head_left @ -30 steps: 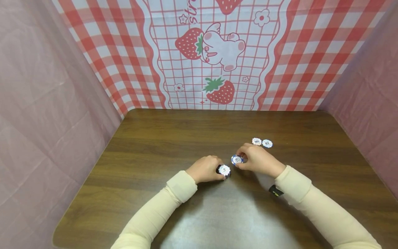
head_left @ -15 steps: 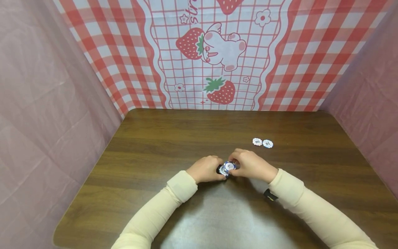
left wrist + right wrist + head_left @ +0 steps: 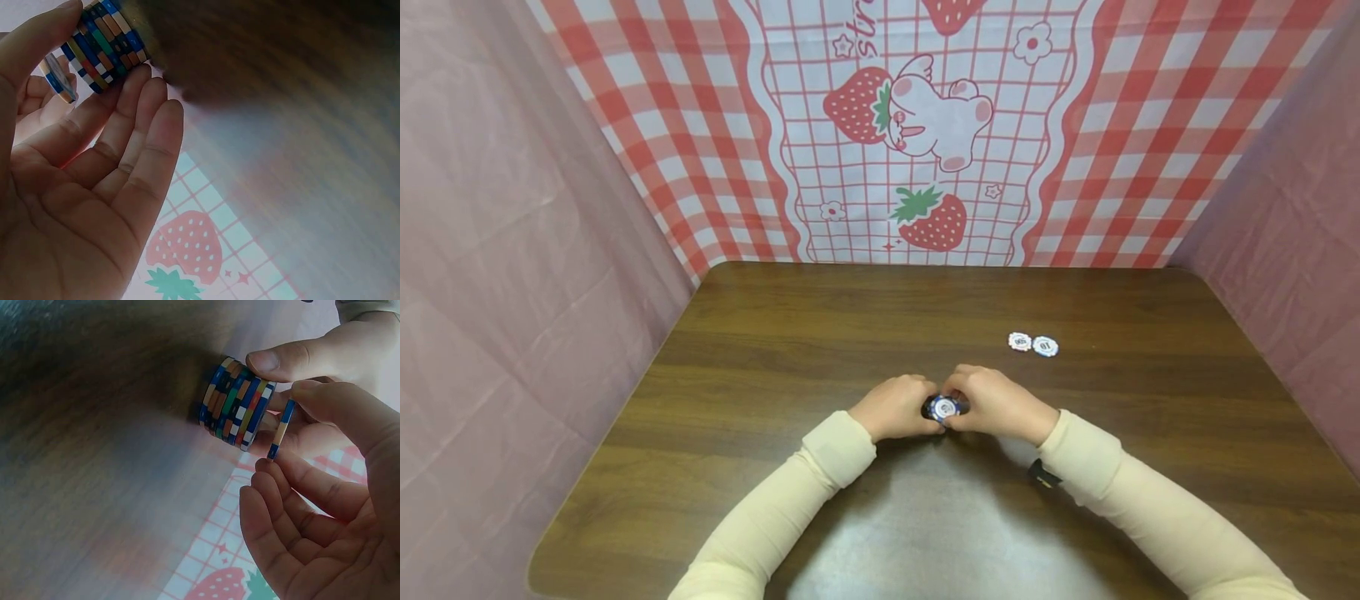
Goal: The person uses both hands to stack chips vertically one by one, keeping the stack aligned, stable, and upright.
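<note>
A stack of poker chips (image 3: 942, 410) stands on the brown wooden table (image 3: 820, 333); its striped edges show in both wrist views (image 3: 103, 44) (image 3: 232, 405). My left hand (image 3: 901, 408) holds the stack's side between thumb and fingers (image 3: 134, 106). From the other side my right hand (image 3: 992, 404) meets it, pinching a single blue and white chip (image 3: 279, 430) right at the top of the stack. That chip (image 3: 945, 407) covers the stack's top in the head view. Whether it touches the stack I cannot tell.
Two loose white chips (image 3: 1019, 342) (image 3: 1045, 346) lie side by side on the table, behind and to the right of my hands. A red checked strawberry cloth (image 3: 917, 125) hangs at the back, and pink sheets (image 3: 512, 250) close off both sides.
My right hand has carried the blue chip leftward and down to the top of the stack. The left hand has stayed on the stack, and the two loose chips have not moved.
</note>
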### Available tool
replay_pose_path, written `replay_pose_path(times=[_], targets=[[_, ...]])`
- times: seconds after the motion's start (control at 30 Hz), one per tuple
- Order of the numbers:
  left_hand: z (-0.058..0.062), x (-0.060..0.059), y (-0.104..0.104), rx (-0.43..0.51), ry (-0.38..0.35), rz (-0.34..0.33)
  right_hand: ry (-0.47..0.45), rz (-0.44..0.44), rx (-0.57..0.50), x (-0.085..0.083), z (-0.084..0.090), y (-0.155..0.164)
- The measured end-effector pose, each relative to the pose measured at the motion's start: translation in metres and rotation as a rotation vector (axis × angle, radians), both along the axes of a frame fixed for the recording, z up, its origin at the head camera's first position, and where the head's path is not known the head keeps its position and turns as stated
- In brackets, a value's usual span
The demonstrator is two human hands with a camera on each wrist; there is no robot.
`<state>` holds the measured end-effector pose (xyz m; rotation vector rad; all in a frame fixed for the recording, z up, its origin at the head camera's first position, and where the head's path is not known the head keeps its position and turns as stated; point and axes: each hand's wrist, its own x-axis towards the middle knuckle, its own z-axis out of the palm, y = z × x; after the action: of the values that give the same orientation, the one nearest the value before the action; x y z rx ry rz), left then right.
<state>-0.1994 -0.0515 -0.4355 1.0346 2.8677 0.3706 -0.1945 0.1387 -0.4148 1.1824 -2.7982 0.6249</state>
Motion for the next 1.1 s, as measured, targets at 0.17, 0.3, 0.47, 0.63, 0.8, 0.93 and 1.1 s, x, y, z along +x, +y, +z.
replay_pose_path(times=[0.17, 0.3, 0.47, 0.63, 0.8, 0.93, 1.1], targets=[[0.0001, -0.0002, 0.0004, 0.01, 0.001, -0.004, 0.018, 0.005, 0.002, 0.0002, -0.0017, -0.0018], [0.0, -0.0002, 0.0007, 0.008, 0.002, -0.006, 0.017, 0.001, 0.001, -0.0001, -0.0028, -0.0022], [0.0002, 0.0001, 0.0007, 0.011, 0.011, -0.008, 0.024, -0.003, 0.005, -0.0011, -0.0048, -0.0021], [0.0008, 0.0008, 0.0003, 0.013, 0.008, -0.003, 0.02, -0.005, 0.018, -0.0019, -0.0059, -0.0028], [0.0015, 0.0012, -0.0001, 0.011, 0.008, -0.005, 0.014, -0.008, 0.026, -0.002, -0.005, -0.0036], [0.0021, 0.001, 0.0, 0.007, 0.005, -0.01, 0.016, -0.007, 0.031, -0.0019, -0.0042, -0.0038], [0.002, 0.0007, 0.0, 0.004, 0.002, -0.014, 0.017, 0.002, 0.033, -0.0018, -0.0039, -0.0032]])
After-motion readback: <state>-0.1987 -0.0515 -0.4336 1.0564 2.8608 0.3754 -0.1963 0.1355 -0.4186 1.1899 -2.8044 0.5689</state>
